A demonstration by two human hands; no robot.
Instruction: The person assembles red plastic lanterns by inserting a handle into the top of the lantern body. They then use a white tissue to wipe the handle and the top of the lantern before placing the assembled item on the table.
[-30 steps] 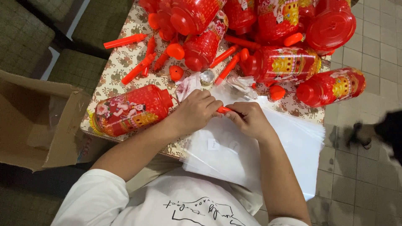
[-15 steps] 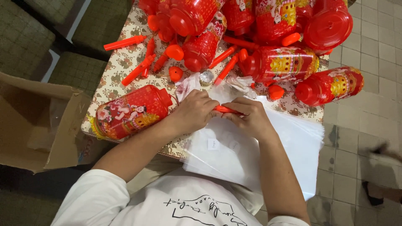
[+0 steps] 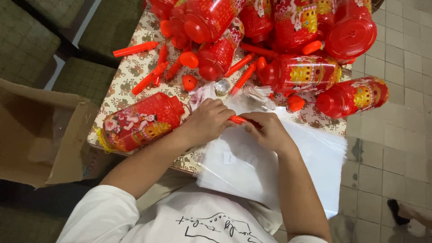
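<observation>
- We see our left hand and right hand closed together on a thin red stick; most of the stick is hidden inside both grips.
- The hands work above a stack of clear plastic bags that hangs over the near edge of the desk.
- Red lanterns crowd the desk, so little open room is left.
</observation>
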